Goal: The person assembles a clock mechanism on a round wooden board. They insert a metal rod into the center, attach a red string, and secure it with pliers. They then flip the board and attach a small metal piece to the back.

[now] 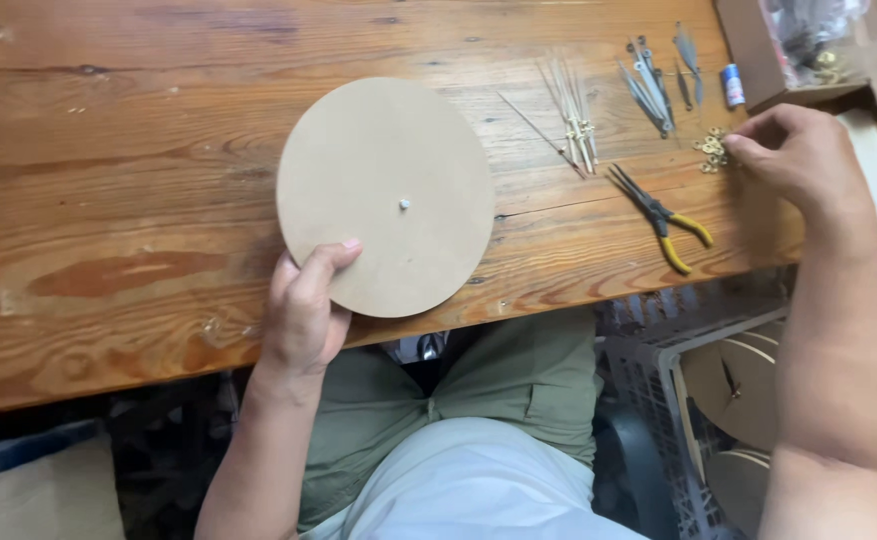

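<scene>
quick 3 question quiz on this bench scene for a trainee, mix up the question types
1. True or false: the left hand grips the round board disc at its lower edge, thumb on top.
2. Multiple choice: the right hand's fingertips are at which item? A) the yellow-handled pliers B) the pile of small brass rings C) the bundle of pale thin hands
3. Fill in: a small pale peg shows at the disc's ____.

Key: 1 true; 2 B; 3 centre
</scene>
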